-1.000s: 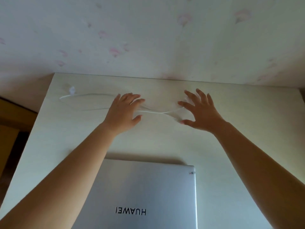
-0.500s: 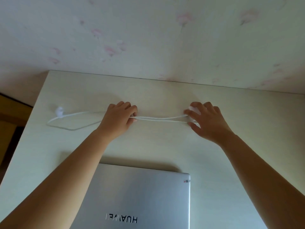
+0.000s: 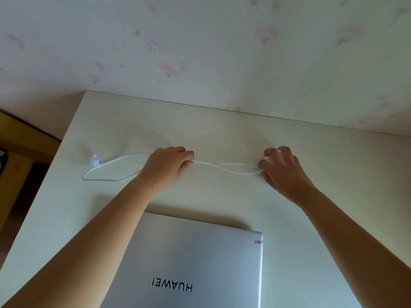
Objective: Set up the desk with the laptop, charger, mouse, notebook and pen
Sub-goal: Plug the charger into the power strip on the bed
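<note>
Left hand (image 3: 169, 167) and right hand (image 3: 281, 172) fisted, arms extended forward.

Pale cream wood-grain desk (image 3: 322, 174) abuts a cream wallpapered wall with faded pink floral print (image 3: 200, 52) at 12 o'clock. Yellow-brown wooden furniture (image 3: 20, 138) stands at 9 o'clock. Lighting soft, even.

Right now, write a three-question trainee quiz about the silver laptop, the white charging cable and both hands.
1. True or false: the silver laptop is open.
2. Which hand pinches the thin white charging cable nearer its loose looped end? A left hand B right hand
3. Fill in: the cable's white plug end lies near the pale wooden desk's ____ edge.

Key: 1 false; 2 A; 3 left.
</note>
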